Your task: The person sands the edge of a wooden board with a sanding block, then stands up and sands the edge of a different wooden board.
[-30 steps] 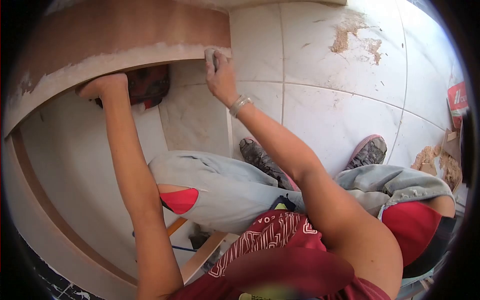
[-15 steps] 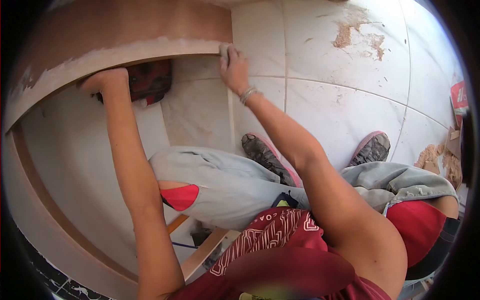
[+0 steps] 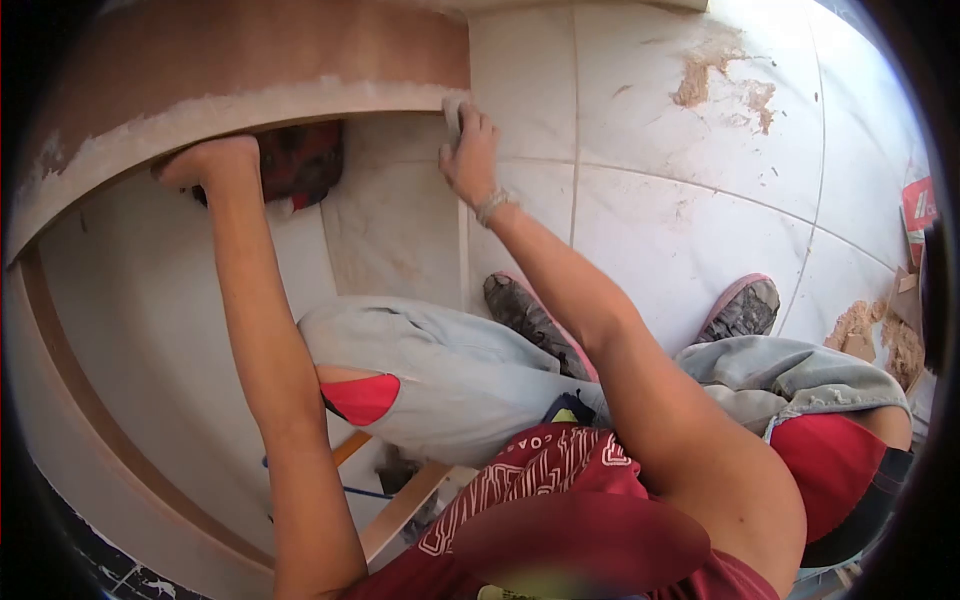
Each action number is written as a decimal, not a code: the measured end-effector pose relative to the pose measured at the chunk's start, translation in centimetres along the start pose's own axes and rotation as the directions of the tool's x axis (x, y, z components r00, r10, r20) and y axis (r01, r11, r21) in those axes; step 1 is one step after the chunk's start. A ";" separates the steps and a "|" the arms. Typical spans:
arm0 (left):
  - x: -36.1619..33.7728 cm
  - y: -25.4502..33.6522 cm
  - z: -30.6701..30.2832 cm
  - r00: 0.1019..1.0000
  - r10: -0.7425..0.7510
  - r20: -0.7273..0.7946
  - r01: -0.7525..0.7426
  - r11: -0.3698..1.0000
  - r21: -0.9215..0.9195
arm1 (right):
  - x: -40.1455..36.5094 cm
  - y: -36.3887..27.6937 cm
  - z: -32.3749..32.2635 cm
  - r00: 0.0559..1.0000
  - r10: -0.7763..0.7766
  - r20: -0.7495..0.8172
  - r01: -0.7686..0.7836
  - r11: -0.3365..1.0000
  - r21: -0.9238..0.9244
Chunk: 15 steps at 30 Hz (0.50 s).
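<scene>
A brown wooden panel [image 3: 300, 50] with a pale, white-smeared edge curves across the upper left. My left hand [image 3: 210, 160] is at the underside of that edge, gripping it; most of its fingers are hidden behind the wood. My right hand [image 3: 472, 155] is closed on a small grey sanding block [image 3: 452, 118], which touches the panel's right-hand end. Behind my left wrist, under the panel, lies a dark red and black object [image 3: 305, 165], partly covered.
White floor tiles [image 3: 640, 250] carry brown dust patches [image 3: 695, 80] and debris [image 3: 855, 330]. My shoes [image 3: 530, 315] stand on them. Near my lap are a wooden strip [image 3: 410, 505] and an orange-handled tool [image 3: 350, 447]. A red and white bag [image 3: 917, 210] is at the right edge.
My right hand has shifted slightly, with the grey block still at the panel's end and its fingers a little lower. My left hand stays at the edge.
</scene>
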<state>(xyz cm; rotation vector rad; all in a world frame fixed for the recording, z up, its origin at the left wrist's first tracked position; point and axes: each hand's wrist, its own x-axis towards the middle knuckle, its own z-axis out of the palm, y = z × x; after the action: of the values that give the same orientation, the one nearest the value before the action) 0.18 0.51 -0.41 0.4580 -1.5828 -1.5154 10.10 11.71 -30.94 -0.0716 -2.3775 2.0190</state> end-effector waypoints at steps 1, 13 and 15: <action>-0.2 0.0 -0.3 1.000 -0.006 -0.003 0.006 1.000 0.027 | 1.3 -1.0 -1.3 0.996 0.068 0.062 -0.064 0.996 -0.064; 0.9 -0.5 -0.8 0.998 -0.044 -0.043 0.045 0.999 0.012 | 2.7 0.2 -0.4 0.992 0.087 0.096 -0.068 0.980 -0.185; -0.3 -0.1 0.0 0.999 -0.047 -0.016 0.046 0.999 -0.008 | 2.8 -0.3 -0.6 0.993 0.068 0.098 -0.049 0.983 -0.179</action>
<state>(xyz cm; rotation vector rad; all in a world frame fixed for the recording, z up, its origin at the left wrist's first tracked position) 0.34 0.70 -0.61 0.5051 -1.5629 -1.5482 7.36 12.38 -30.60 -0.0405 -2.6447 1.8738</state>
